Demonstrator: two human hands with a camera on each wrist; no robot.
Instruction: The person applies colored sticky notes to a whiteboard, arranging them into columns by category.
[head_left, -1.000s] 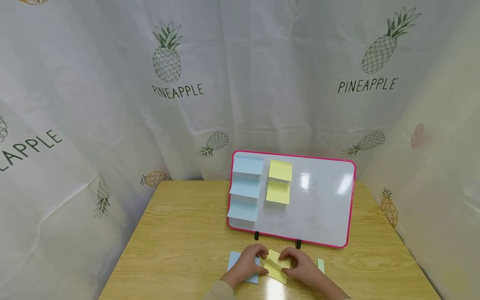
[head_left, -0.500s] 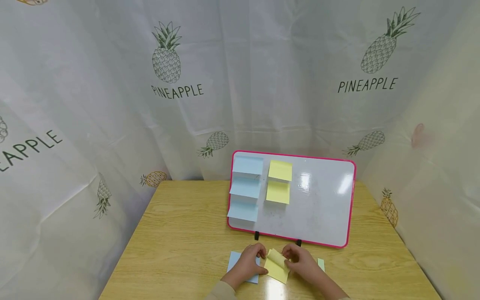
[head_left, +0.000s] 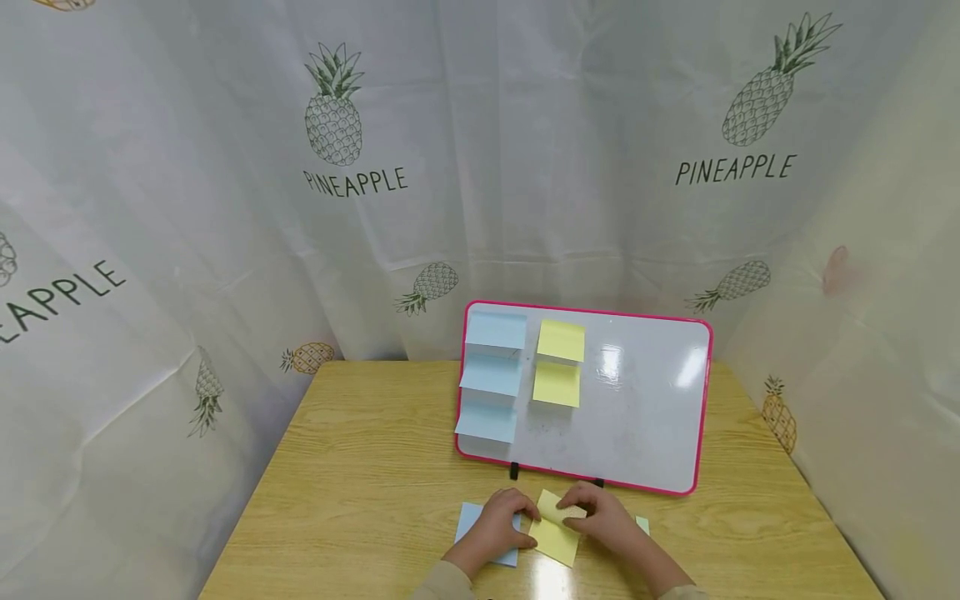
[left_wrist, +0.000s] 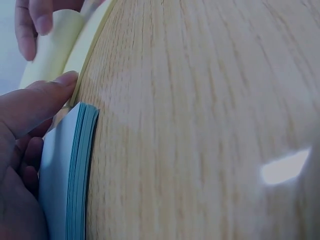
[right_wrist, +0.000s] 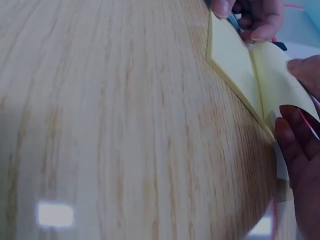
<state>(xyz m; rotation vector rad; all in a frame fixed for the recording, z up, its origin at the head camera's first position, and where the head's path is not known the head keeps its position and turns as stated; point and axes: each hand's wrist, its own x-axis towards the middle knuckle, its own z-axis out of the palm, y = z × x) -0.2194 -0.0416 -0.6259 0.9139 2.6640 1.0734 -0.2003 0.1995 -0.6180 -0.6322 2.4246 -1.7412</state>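
A yellow sticky note pad [head_left: 556,546] lies on the table between both hands. My left hand [head_left: 495,527] grips its left side, the thumb on the near part and fingers at the far part. In the right wrist view the top sticky note [right_wrist: 274,75] curls up off the pad, still joined along a line across it. My right hand [head_left: 604,518] pinches this lifted sheet between thumb and fingers. A blue sticky note pad [left_wrist: 61,170] lies under and beside my left hand, partly covered by it.
Behind the hands stands a whiteboard [head_left: 637,400] with a pink frame and black feet. It bears a column of blue notes [head_left: 491,377] and two yellow notes [head_left: 557,384]. Right of my right hand lies a pale green strip [head_left: 642,524], partly hidden by the forearm.
My right hand has shifted its hold on the yellow top sheet, which now lifts further and extends toward the whiteboard. My left hand stays nearly in place on the pad.
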